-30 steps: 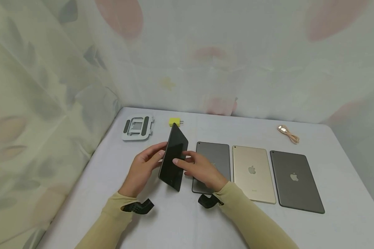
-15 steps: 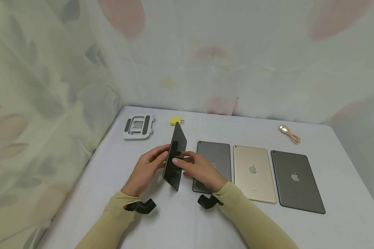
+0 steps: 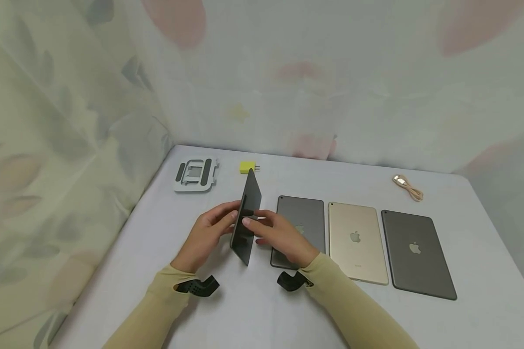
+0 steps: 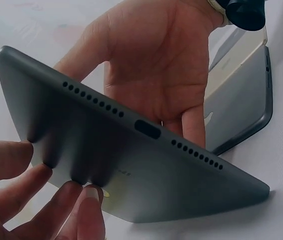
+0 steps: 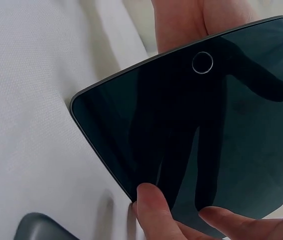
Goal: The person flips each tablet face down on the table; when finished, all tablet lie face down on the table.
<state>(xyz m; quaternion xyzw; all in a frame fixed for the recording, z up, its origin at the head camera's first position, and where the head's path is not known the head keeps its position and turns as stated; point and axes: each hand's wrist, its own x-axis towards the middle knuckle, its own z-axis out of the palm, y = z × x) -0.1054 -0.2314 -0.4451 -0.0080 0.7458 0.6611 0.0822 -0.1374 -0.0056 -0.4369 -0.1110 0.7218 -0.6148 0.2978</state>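
In the head view a dark tablet (image 3: 245,225) stands steeply on edge between both hands, low over the table, its black screen facing right. My left hand (image 3: 205,235) holds its left side, several fingertips (image 4: 74,187) resting on the grey back. My right hand (image 3: 284,235) holds it from the right, its thumb and a finger on the screen. The home button (image 5: 202,62) shows in the right wrist view. The speaker-hole edge with its charging port (image 4: 147,129) shows in the left wrist view. Whether the tablet touches the table cannot be told.
A grey tablet (image 3: 310,213), a gold tablet (image 3: 355,257) and a darker tablet (image 3: 415,269) lie back up on the right. Behind are a folded metal stand (image 3: 196,175), a yellow charger plug (image 3: 247,167) and a coiled cable (image 3: 412,191). Printed curtains surround the table (image 3: 253,315).
The held tablet has turned more edge-on to the head view, its lower left corner swinging right. My left hand has shifted slightly right; the right hand stays nearly where it was.
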